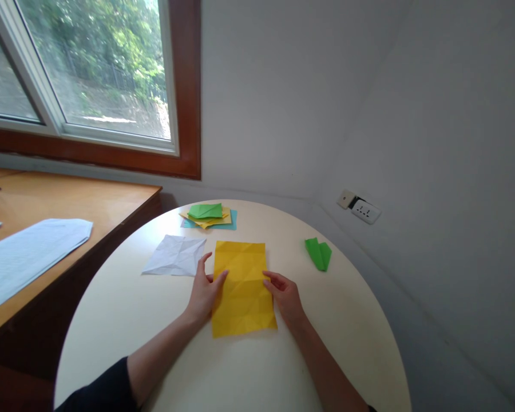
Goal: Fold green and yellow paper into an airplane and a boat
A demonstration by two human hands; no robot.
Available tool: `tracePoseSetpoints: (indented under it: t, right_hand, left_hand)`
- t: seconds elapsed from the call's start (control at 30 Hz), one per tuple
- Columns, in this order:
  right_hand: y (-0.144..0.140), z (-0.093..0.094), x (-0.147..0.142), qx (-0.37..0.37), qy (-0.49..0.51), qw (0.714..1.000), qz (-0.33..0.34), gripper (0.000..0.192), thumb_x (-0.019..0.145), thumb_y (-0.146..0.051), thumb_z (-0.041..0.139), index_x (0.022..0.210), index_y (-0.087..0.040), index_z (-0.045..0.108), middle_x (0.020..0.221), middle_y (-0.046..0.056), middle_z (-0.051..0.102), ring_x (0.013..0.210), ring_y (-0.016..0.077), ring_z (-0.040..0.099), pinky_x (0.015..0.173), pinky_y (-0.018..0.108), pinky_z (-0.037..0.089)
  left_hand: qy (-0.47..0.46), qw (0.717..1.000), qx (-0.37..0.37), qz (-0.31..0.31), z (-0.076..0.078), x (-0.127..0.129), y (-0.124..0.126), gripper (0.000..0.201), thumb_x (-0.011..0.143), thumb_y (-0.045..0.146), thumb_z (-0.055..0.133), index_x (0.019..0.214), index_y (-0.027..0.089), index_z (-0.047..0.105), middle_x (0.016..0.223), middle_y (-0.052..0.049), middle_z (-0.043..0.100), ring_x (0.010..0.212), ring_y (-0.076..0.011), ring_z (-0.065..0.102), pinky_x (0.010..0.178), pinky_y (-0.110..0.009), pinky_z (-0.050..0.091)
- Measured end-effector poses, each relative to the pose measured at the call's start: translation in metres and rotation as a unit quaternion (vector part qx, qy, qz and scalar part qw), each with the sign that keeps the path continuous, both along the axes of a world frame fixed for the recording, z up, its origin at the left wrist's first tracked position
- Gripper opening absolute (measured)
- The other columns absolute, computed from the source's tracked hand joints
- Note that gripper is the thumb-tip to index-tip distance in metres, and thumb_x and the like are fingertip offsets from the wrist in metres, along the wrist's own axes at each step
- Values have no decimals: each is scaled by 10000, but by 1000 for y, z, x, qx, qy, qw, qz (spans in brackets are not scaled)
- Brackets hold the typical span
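A creased white paper sheet lay at left on the round cream table. The left hand pressed flat, fingers loose, on the creased yellow rectangular paper sheet at centre; the right hand touched its right edge, fingers unclenched. A folded green paper piece sat right.

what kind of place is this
Probably a room in a home or small office, used here for paper folding. A round white table stands by a wood-framed window with trees outside, a wall socket sits low on the wall, and creased yellow paper lies between both hands.
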State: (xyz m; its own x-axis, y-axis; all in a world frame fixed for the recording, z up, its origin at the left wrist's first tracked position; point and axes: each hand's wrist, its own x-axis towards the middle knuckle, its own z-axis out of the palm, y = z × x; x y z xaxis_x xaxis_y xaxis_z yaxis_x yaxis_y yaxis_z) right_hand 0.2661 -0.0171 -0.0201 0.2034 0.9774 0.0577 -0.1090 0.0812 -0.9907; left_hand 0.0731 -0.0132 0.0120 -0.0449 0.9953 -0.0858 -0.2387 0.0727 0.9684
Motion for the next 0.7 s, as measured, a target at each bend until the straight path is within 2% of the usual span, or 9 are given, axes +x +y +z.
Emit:
tracePoseSetpoints:
  t: [0.07,0.13,0.2,0.27,0.33,0.43,0.57,0.7]
  right_hand:
    - [1,-1,0,-1,13,1000,-13,317,556,-334,766,831,-185,715,845,64,730,796,212,670,773,374,530]
    - [2,-2,0,0,25,999,-27,309,551,-324,765,821,-183,715,832,59,730,779,202,668,768,365,529]
    - [3,-3,-1,0,34,999,-39,302,542,-315,766,808,-182,714,825,55,729,771,194,664,764,357,526]
    - [3,-3,-1,2,41,998,-46,297,535,-307,767,800,-184,713,826,50,729,773,188,661,769,351,523]
    - [3,-2,-1,4,47,998,-49,295,534,-303,767,799,-186,710,827,46,728,774,183,659,777,348,520]
    - [2,1,-2,2,60,998,-33,315,523,-291,774,813,-188,704,831,42,726,769,183,660,773,352,523]
    - [-2,6,-5,-9,74,997,17,385,493,-257,796,859,-199,689,889,38,721,809,194,660,776,355,525]
    - [-3,6,-6,-20,48,998,47,351,505,-275,795,832,-195,698,870,33,717,789,188,655,775,347,516]
  left_hand:
    - [-15,1000,7,3,-2,-1,1,846,640,445,694,1339,231,267,494,91,548,457,-146,595,461,-243,486]
    - [-22,999,23,-12,-5,-1,3,716,650,447,683,1264,208,403,552,52,594,526,-153,615,513,-259,499]
    - [11,998,54,-28,-9,-1,5,488,644,433,687,1045,172,590,716,-24,668,682,-179,646,612,-277,513]
    - [64,993,91,-39,-14,-1,6,333,634,395,699,867,160,661,907,-71,686,863,-211,635,734,-291,505]
    - [104,987,118,-47,-18,-1,7,301,635,357,701,869,169,678,1005,-78,675,948,-224,613,807,-306,486]
    - [128,982,133,-42,-22,-2,7,291,658,332,681,901,172,681,999,-79,680,933,-222,616,813,-313,481]
    - [138,979,150,-27,-24,-3,9,212,688,332,650,819,170,690,921,-69,700,885,-214,626,783,-296,480]
    - [140,978,153,-27,-25,-4,9,192,703,337,635,779,169,688,863,-59,701,836,-201,627,754,-276,477]
